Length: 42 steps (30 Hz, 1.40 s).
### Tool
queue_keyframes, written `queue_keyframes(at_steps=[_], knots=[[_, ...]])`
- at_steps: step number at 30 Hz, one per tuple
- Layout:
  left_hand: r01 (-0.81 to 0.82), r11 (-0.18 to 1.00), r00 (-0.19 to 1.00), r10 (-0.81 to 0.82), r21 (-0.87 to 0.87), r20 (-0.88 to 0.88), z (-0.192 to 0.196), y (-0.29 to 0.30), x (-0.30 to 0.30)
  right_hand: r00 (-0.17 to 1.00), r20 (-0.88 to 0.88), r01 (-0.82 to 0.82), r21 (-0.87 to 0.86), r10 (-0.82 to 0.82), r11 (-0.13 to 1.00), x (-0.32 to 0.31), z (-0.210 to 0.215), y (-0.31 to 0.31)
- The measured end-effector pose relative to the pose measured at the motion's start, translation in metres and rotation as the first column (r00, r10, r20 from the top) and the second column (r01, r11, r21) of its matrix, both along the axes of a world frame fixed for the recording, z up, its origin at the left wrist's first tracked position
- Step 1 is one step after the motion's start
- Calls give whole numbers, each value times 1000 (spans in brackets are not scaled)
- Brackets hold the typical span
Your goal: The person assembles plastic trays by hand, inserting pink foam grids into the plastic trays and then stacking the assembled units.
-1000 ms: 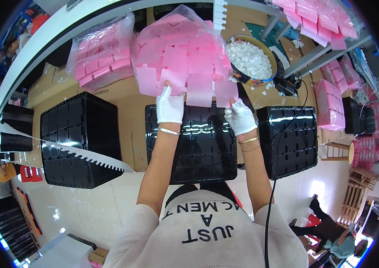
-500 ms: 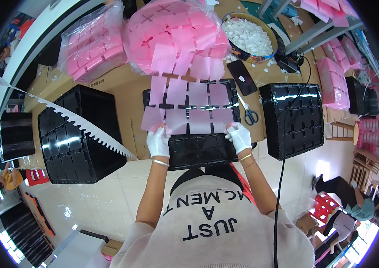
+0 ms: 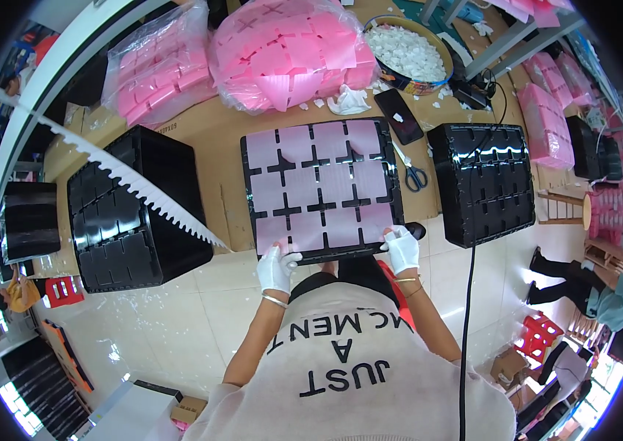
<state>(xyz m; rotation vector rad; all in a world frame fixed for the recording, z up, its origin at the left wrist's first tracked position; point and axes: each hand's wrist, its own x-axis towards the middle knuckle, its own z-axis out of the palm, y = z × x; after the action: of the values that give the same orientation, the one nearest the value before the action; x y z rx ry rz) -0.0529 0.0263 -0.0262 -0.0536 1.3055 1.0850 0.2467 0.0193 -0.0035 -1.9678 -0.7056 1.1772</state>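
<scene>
A thin pink foam sheet (image 3: 337,182), cut into joined rectangles, lies flat over a black plastic tray (image 3: 394,173). Dark cross-shaped gaps show between its rectangles. My left hand (image 3: 276,270), in a white glove, is closed at the sheet's near left corner, thumb and fingers pinching its edge. At the near right corner, my gloved right hand (image 3: 402,248) pinches the edge too. Both hands rest by the tray's front edge, and their undersides are hidden. Scissors (image 3: 416,178) with dark blue handles lie just right of the tray, below a black phone (image 3: 405,131).
Black tray stacks stand left (image 3: 113,242) and right (image 3: 480,184). Behind are bagged pink foam pieces (image 3: 274,59), a crumpled white cloth (image 3: 349,101) and a tub (image 3: 447,65) of white scraps. A white toothed strip (image 3: 105,158) crosses the left; a black cable (image 3: 466,331) hangs at right.
Both hands have come toward me with the pink sheet, which now lies flat over the tray instead of trailing past its far edge. The white cloth behind the tray is uncovered.
</scene>
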Motion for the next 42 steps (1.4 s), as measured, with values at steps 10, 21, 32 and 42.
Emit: queue_keyframes(at_steps=[10,21,32,42], knots=[[116,993,992,-116,0,-40,13,-12,7,998,-20,58,30,-57,998,-4,10,0],[256,957,744,-105,137,-660,44,-26,-10,751,654,-367,295,93,882,-9,48,24],[754,488,-378,-225,-440,-898,69,159,78,506,818,-641,143,275,754,-44,-30,177],[699,580,-602,160,-419,-782,4,197,33,414,847,-559,-53,334,827,-35,-12,201]])
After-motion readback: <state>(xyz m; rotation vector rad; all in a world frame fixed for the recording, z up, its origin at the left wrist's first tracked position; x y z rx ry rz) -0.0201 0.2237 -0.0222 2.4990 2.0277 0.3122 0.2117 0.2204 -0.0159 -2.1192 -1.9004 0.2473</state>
